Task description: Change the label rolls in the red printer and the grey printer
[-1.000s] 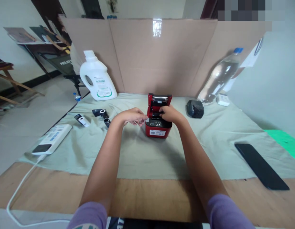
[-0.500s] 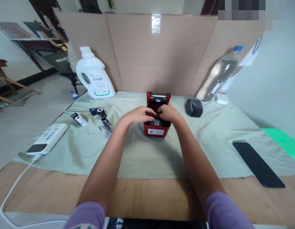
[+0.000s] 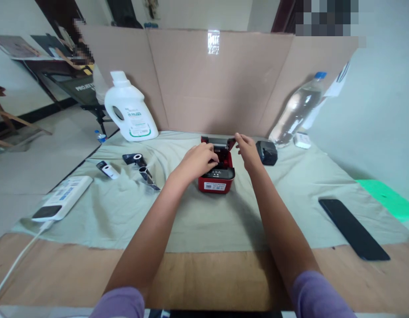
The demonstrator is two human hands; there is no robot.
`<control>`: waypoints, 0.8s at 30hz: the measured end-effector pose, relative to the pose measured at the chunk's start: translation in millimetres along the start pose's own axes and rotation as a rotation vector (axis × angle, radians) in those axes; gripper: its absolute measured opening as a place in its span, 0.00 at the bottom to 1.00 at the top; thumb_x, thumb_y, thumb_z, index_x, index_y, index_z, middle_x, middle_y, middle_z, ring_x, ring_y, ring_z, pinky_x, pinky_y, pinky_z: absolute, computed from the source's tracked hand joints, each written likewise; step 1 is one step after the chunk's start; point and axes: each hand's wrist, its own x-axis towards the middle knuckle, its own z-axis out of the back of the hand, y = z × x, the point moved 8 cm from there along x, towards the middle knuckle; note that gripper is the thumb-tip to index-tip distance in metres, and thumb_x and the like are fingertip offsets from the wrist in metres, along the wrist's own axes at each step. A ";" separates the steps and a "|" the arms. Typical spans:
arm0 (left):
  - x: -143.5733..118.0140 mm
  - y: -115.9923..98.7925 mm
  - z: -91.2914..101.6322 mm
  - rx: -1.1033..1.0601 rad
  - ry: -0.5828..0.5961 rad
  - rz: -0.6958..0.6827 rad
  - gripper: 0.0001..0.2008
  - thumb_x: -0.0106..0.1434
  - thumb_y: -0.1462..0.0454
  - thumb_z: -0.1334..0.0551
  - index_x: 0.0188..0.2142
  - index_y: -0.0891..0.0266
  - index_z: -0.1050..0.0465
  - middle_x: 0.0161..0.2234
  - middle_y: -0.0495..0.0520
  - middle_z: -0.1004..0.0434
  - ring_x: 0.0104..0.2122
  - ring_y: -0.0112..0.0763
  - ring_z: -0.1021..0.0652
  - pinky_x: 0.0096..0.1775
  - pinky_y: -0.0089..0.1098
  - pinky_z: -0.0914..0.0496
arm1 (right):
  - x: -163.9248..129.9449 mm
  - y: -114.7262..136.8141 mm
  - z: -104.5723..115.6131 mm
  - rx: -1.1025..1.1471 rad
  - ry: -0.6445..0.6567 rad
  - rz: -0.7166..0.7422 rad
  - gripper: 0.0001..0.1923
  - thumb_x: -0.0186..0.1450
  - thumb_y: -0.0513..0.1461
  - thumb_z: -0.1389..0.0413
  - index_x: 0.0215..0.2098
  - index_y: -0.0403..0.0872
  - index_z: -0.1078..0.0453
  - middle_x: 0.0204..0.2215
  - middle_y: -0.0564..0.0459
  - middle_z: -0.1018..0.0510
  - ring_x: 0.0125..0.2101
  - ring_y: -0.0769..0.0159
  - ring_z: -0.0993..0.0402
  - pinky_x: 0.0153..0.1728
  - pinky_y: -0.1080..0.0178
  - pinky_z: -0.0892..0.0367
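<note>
A small red and black thermal printer [image 3: 232, 176] stands upright on the cloth in the middle, its lid [image 3: 220, 142] raised and tilted over the bay. My left hand [image 3: 198, 160] reaches over the printer's left side, fingers bent down into the bay. Whatever those fingertips pinch is hidden. At the upper right corner of the lid, my right hand [image 3: 248, 151] grips the edge between thumb and forefinger. Left of the printer lie paper rolls: one [image 3: 138, 159] beside black wrapping, another dark one [image 3: 144, 172] with clear film, and a white one [image 3: 110, 172].
A white detergent bottle [image 3: 133, 112] stands at the back left, before a cardboard screen [image 3: 204, 84]. At right are a dark block [image 3: 268, 153], a leaning water bottle [image 3: 296, 110], a white box [image 3: 302, 140] and a phone [image 3: 354, 229]. A power bank [image 3: 67, 194] with cable lies left.
My right hand has left the bay and moved up to the lid's right edge. The lid has tilted forward. My left hand stays at the bay. The whole view has shifted slightly.
</note>
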 end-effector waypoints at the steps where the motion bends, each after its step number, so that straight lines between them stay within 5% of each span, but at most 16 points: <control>1: -0.5 -4.6 2.1 0.038 -0.011 -0.016 0.10 0.65 0.64 0.39 0.37 0.56 0.17 0.39 0.57 0.26 0.45 0.44 0.28 0.48 0.40 0.35 | -6.3 -8.6 -1.3 0.024 0.008 -0.026 0.22 0.63 0.53 0.50 0.42 0.46 0.25 0.42 0.47 0.21 0.46 0.57 0.27 0.46 0.57 0.31; 4: -1.5 -14.9 2.3 0.110 -0.011 -0.051 0.10 0.65 0.65 0.39 0.35 0.57 0.17 0.38 0.57 0.28 0.45 0.44 0.29 0.48 0.41 0.36 | -30.7 -37.8 -7.7 0.110 0.068 -0.089 0.29 0.56 0.49 0.42 0.54 0.49 0.28 0.55 0.47 0.26 0.50 0.56 0.28 0.49 0.56 0.31; 8: 0.9 -9.9 -4.4 0.048 -0.005 -0.041 0.10 0.65 0.64 0.39 0.36 0.57 0.17 0.40 0.57 0.28 0.46 0.44 0.29 0.50 0.41 0.35 | -53.0 -64.4 -23.7 0.368 0.191 -0.106 0.35 0.60 0.49 0.43 0.65 0.54 0.38 0.64 0.49 0.31 0.59 0.56 0.31 0.54 0.54 0.31; 14: -1.8 41.4 -7.8 -0.417 -0.108 0.128 0.16 0.63 0.59 0.40 0.49 0.55 0.21 0.53 0.56 0.29 0.58 0.44 0.32 0.61 0.42 0.39 | -54.3 -66.7 -33.5 0.477 0.253 -0.090 0.36 0.63 0.50 0.43 0.67 0.54 0.40 0.65 0.50 0.30 0.60 0.57 0.30 0.59 0.54 0.34; 18: -12.2 74.3 -46.3 -0.945 0.016 0.347 0.41 0.55 0.63 0.42 0.69 0.48 0.44 0.69 0.51 0.42 0.66 0.42 0.38 0.65 0.41 0.42 | -55.8 -71.4 -35.6 0.505 0.262 -0.126 0.37 0.62 0.53 0.43 0.67 0.53 0.40 0.62 0.49 0.28 0.58 0.57 0.28 0.57 0.54 0.32; 21: -17.1 77.4 -71.4 -1.249 0.050 0.417 0.51 0.52 0.62 0.42 0.73 0.45 0.61 0.73 0.46 0.50 0.65 0.41 0.35 0.62 0.41 0.37 | -57.1 -73.4 -36.9 0.532 0.275 -0.126 0.39 0.61 0.54 0.42 0.67 0.53 0.40 0.62 0.48 0.27 0.58 0.56 0.28 0.57 0.54 0.32; 24: -19.2 76.6 -80.7 -1.350 0.011 0.450 0.54 0.50 0.61 0.41 0.74 0.46 0.65 0.73 0.44 0.51 0.65 0.40 0.33 0.61 0.39 0.35 | -58.8 -72.0 -36.7 0.507 0.289 -0.120 0.41 0.59 0.56 0.42 0.67 0.52 0.40 0.62 0.48 0.27 0.59 0.55 0.29 0.57 0.54 0.32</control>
